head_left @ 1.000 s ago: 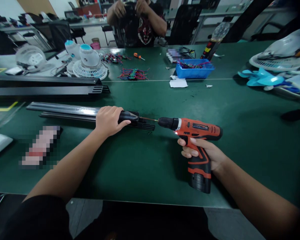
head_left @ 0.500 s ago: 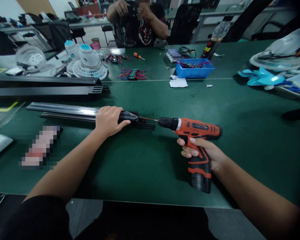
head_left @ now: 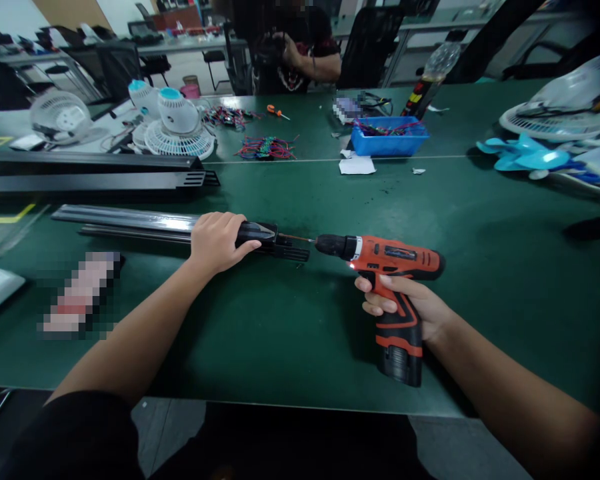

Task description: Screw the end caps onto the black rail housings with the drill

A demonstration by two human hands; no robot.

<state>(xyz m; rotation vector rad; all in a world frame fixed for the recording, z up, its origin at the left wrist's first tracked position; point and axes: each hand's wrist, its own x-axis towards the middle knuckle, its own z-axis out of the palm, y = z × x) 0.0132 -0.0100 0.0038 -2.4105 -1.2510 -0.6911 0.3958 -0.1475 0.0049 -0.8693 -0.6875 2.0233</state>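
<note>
My left hand (head_left: 217, 241) is wrapped over the right end of a long, glossy black profile (head_left: 130, 217) lying on the green table. Under my palm the grip is partly hidden. In my right hand (head_left: 405, 300) is an orange and black cordless drill (head_left: 397, 259), held by its handle with the battery end low over the table. Its long thin bit (head_left: 297, 238) points left and reaches the profile's slotted end (head_left: 291, 252). A small light glows below the chuck. Whether the tip turns in a screw cannot be seen.
More black profiles (head_left: 90, 180) lie behind at left. A pixelated flat object (head_left: 83, 292) is near my left forearm. Further back are white fan parts (head_left: 180, 130), wire bundles (head_left: 267, 148), an orange screwdriver (head_left: 278, 113), a blue bin (head_left: 390, 138) and blue fan blades (head_left: 530, 155). A person (head_left: 300, 57) is opposite.
A light on the drill, dark before, now glows. My hands and the profile stay in nearly the same place. The person opposite has lowered their hands.
</note>
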